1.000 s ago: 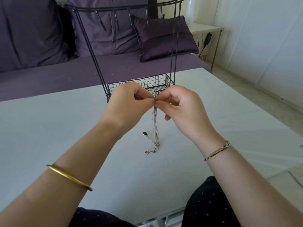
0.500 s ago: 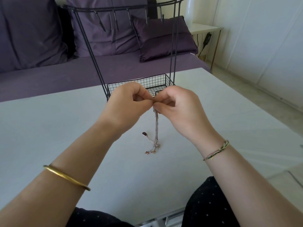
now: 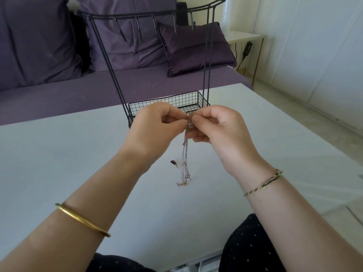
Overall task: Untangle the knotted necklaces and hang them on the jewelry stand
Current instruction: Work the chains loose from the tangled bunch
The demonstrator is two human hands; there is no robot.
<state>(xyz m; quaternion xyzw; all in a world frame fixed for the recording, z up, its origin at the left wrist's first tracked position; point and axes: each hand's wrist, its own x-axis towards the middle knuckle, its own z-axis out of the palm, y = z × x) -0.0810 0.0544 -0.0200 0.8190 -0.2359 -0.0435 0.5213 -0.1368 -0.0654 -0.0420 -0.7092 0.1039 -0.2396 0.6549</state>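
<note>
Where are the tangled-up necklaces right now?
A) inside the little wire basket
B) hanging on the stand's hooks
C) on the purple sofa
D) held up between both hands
D: the left hand and the right hand both pinch the top of the necklaces, which dangle toward the table, while the jewelry stand has nothing on its hooks.
</note>
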